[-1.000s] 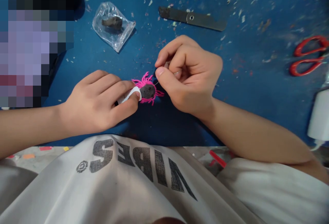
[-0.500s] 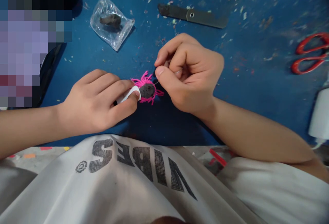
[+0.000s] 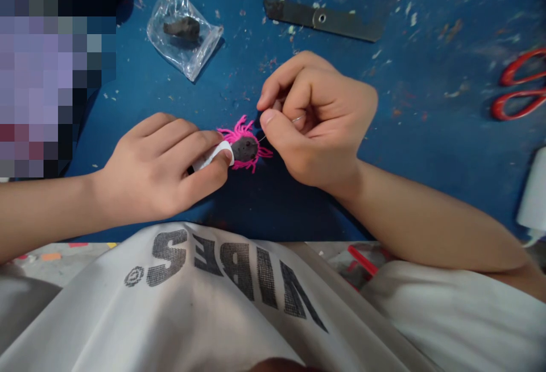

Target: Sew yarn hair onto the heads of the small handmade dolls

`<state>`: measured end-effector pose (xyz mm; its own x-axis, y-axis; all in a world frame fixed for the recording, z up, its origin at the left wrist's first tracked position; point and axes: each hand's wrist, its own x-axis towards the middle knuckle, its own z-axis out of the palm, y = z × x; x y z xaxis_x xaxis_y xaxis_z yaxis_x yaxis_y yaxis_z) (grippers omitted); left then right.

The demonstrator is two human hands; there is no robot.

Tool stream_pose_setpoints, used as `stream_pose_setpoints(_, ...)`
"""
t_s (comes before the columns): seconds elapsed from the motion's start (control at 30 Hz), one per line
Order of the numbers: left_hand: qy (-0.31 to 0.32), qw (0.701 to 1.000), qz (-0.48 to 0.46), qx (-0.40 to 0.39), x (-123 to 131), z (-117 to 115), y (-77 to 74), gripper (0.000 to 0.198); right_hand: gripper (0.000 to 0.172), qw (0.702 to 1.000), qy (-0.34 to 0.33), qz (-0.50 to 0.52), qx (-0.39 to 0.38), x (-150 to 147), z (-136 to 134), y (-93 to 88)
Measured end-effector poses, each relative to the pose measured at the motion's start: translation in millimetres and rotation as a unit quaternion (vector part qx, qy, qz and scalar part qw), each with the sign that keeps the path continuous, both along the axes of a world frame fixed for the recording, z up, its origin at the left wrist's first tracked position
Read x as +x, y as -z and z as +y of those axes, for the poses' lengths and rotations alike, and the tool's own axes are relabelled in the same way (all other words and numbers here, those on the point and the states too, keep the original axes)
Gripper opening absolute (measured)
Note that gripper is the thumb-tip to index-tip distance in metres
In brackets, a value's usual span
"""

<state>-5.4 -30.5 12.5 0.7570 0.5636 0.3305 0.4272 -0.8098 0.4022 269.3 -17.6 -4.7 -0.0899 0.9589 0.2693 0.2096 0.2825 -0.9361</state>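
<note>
My left hand (image 3: pixel 164 164) is closed around the white body of a small figure (image 3: pixel 244 148), held low over the blue table. Its dark grey clay-like head, with small dents in it, sticks out past my thumb, and bright pink yarn strands (image 3: pixel 239 131) fan out around it. Between the thumb and forefinger of my right hand (image 3: pixel 319 119) is a thin wire (image 3: pixel 297 118). One end of that wire reaches the head; whether it has gone in, I cannot make out. The curled fingers hide part of the wire.
Beyond my hands lie a clear plastic bag (image 3: pixel 169 56) with a dark lump (image 3: pixel 182 29) in it and a flat black strip (image 3: pixel 341 26). Red-handled scissors (image 3: pixel 518 104) and a white device (image 3: pixel 533 193) are at the right. Paper scraps dot the blue table (image 3: pixel 426 133).
The view has shifted slightly, so the scissors and white device sit further right. Both hands keep their grips, with almost no movement of the wire at the head.
</note>
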Motion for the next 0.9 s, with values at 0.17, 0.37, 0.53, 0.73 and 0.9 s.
stream_pose_setpoints(0.17,0.011,0.999,-0.017,0.041,2.5,2.4,-0.1,0.016,0.056,0.999,-0.006,0.025,0.031,-0.6,1.0,-0.6)
stream_pose_setpoints(0.37,0.015,0.99,0.015,0.136,6.4,5.0,-0.8,0.005,0.04,0.995,-0.02,0.03,0.09,0.6,5.3,4.7)
stream_pose_setpoints(0.53,0.024,0.989,-0.015,0.143,7.7,5.2,-2.7,0.011,0.054,0.999,0.013,-0.025,0.036,1.0,2.1,2.0)
stream_pose_setpoints(0.73,0.015,0.989,0.011,0.149,7.1,5.4,-1.0,0.004,0.06,1.0,-0.003,-0.01,0.006,1.2,-0.1,-0.3)
stream_pose_setpoints(0.9,0.019,0.987,-0.013,0.161,7.8,7.9,3.1,0.009,0.059,1.0,0.01,-0.014,0.021,0.0,0.5,0.3)
